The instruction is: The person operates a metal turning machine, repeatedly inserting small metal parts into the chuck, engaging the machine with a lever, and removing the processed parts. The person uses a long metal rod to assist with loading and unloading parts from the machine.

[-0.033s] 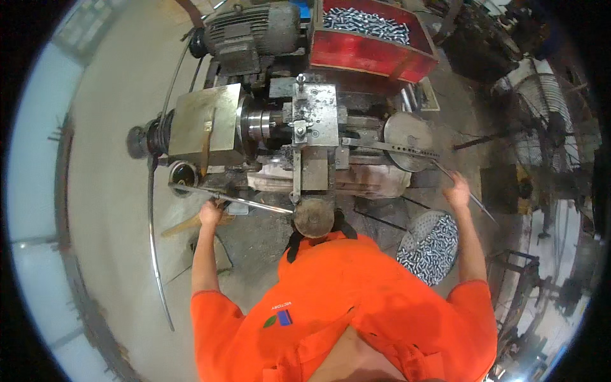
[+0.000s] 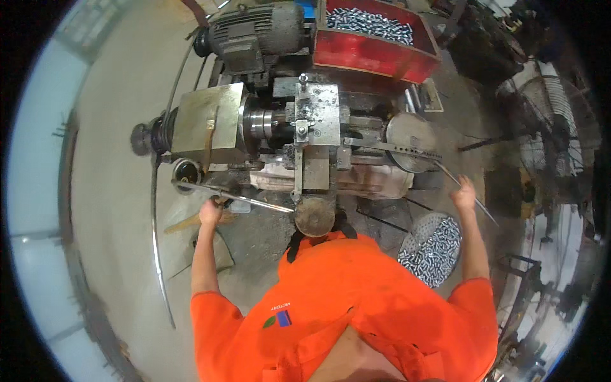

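In front of me stands a small lathe with a steel tool block (image 2: 317,114) and a round chuck (image 2: 257,124). My left hand (image 2: 210,210) is closed beside a long bright metal rod (image 2: 254,202), around something dark that my fingers mostly hide. At the right, my right hand (image 2: 464,193) is closed on a slim metal lever (image 2: 487,212). This lever slants down from a flat bar with a row of holes (image 2: 391,148), which crosses a round metal plate (image 2: 414,130).
Behind the lathe are a ribbed motor (image 2: 258,38) and a red box (image 2: 366,56) filled with short metal pieces. A perforated basket (image 2: 412,240) of similar pieces sits by my right forearm. A round disc (image 2: 315,217) is close to my waist. Rightward stands a large fan (image 2: 550,114).
The whole view has shifted slightly. My right hand sits a touch farther right on the lever. My left hand has kept its place by the rod.
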Tool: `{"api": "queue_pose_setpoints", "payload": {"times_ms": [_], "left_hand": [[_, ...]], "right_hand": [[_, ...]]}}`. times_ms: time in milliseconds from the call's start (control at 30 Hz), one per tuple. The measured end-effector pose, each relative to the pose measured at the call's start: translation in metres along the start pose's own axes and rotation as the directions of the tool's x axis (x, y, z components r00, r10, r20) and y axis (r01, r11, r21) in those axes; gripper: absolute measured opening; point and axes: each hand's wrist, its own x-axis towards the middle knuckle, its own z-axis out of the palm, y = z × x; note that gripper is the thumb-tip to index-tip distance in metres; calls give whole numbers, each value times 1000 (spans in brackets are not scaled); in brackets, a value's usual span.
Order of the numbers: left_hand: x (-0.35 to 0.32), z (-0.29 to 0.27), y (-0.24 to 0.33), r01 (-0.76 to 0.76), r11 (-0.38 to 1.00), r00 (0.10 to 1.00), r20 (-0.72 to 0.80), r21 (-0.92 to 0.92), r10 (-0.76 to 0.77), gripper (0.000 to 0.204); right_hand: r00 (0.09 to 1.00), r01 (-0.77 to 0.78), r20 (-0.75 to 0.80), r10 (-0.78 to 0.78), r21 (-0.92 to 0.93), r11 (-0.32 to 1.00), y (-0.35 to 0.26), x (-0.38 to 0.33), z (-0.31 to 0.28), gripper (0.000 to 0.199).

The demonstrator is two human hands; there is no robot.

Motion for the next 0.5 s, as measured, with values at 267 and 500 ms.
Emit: {"api": "queue_pose_setpoints", "payload": {"times_ms": [267,500], "left_hand": [[-54,-67,22,234,627,970,133,-743,-204,40],[-41,-66,71,323,406,936,224,-855,-273,48]], "right_hand": [[880,-300,247,406,-373,878,101,16,59,56],[926,-352,66,371,-202,914,72,-64,65,29]]}}
